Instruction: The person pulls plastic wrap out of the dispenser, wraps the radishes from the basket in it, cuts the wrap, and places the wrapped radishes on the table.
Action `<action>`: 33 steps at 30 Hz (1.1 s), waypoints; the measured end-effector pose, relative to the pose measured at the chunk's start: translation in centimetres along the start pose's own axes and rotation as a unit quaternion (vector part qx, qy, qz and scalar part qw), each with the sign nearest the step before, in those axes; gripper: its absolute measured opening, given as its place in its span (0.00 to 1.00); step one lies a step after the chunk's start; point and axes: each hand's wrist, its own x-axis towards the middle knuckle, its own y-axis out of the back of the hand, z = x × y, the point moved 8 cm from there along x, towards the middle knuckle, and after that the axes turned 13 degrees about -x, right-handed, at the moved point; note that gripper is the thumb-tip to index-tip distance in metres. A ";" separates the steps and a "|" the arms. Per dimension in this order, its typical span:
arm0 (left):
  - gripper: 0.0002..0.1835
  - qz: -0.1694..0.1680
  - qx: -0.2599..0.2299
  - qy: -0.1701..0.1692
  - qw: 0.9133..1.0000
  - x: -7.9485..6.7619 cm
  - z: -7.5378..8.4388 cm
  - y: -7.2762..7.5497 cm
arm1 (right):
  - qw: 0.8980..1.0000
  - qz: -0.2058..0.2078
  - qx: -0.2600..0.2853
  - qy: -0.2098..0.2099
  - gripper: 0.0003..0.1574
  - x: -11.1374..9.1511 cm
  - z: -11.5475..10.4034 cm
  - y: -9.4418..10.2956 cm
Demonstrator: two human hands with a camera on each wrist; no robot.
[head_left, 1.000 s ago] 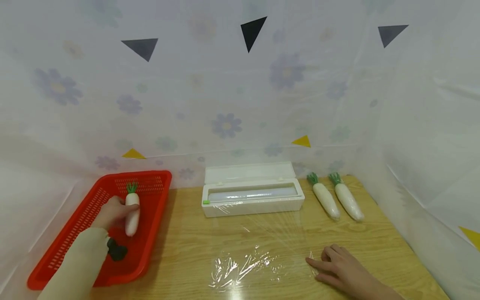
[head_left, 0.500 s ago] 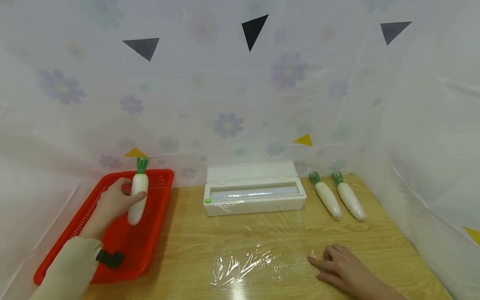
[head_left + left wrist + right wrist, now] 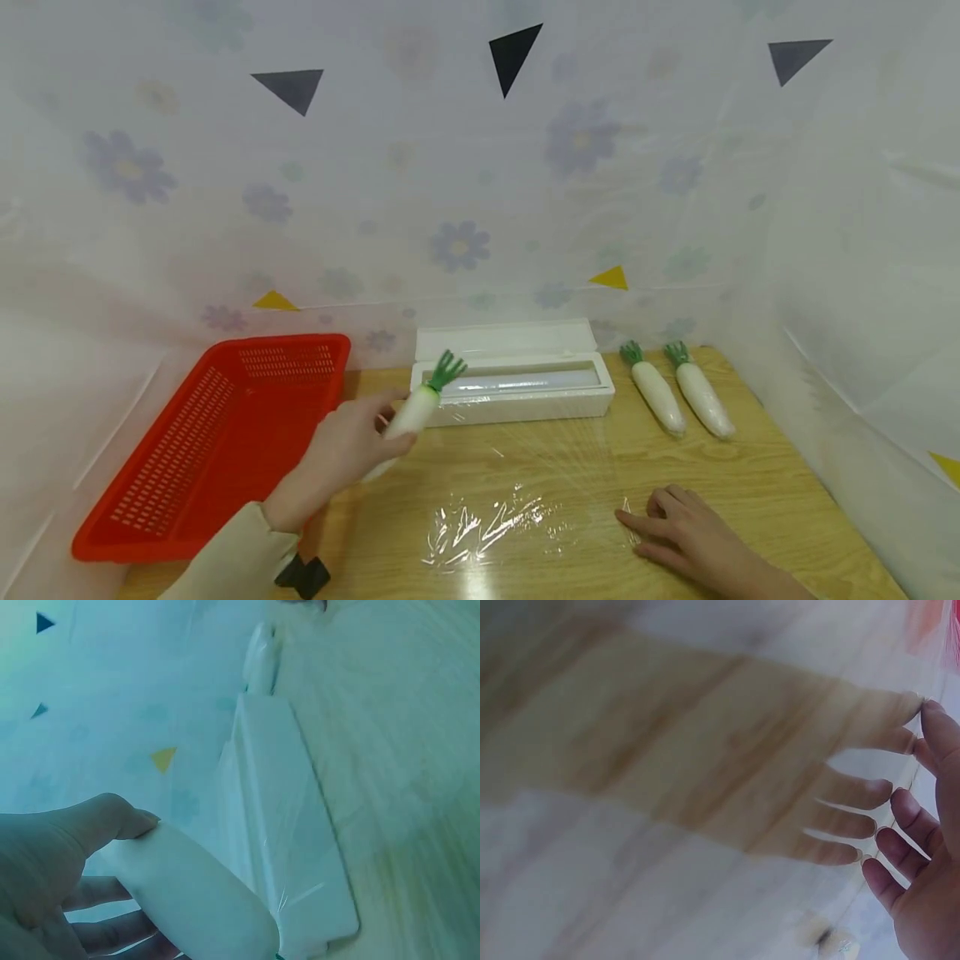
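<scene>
My left hand point(image 3: 341, 446) grips a white radish point(image 3: 414, 411) with green leaf stubs, tilted and raised over the table left of centre. In the left wrist view the thumb and fingers lie around the radish point(image 3: 199, 896). My right hand point(image 3: 693, 533) rests at the right front on the edge of a sheet of clear cling film point(image 3: 487, 529). Its fingertips touch the tabletop in the right wrist view. The film runs forward from a white cling film dispenser point(image 3: 525, 408) with its lid raised. The radish's lower end is partly hidden by my left hand.
At the left stands a red plastic basket point(image 3: 213, 533) with slotted walls. Two more radishes point(image 3: 657, 398) lie side by side at the back right, with shiny film on them. A patterned white sheet point(image 3: 480, 183) hangs behind the wooden table point(image 3: 780, 492).
My left hand has lifted the radish out of the red basket and carried it right, toward the dispenser, tilting its leaves rightward. The right hand has stayed in place on the film.
</scene>
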 end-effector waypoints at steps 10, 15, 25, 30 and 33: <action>0.26 -0.069 0.068 -0.164 0.982 -1.0 3.9 -11.2 | 1.000 -0.010 0.002 -0.007 0.26 0.1 0.1 -0.1; 0.20 -0.072 0.129 -0.220 0.964 -1.7 4.5 -15.0 | 1.000 -0.012 0.006 -0.006 0.27 0.2 0.0 -0.3; 0.17 -0.069 0.202 -0.269 0.939 -2.3 4.2 -18.9 | 1.000 -0.014 0.010 -0.008 0.27 0.2 0.0 -0.2; 0.17 -0.048 0.191 -0.291 0.936 -2.1 4.2 -19.1 | 1.000 -0.014 0.010 -0.008 0.27 0.2 0.0 -0.2; 0.18 -0.051 0.178 -0.294 0.938 -1.9 4.2 -19.3 | 1.000 -0.014 0.009 -0.008 0.27 0.1 0.0 -0.1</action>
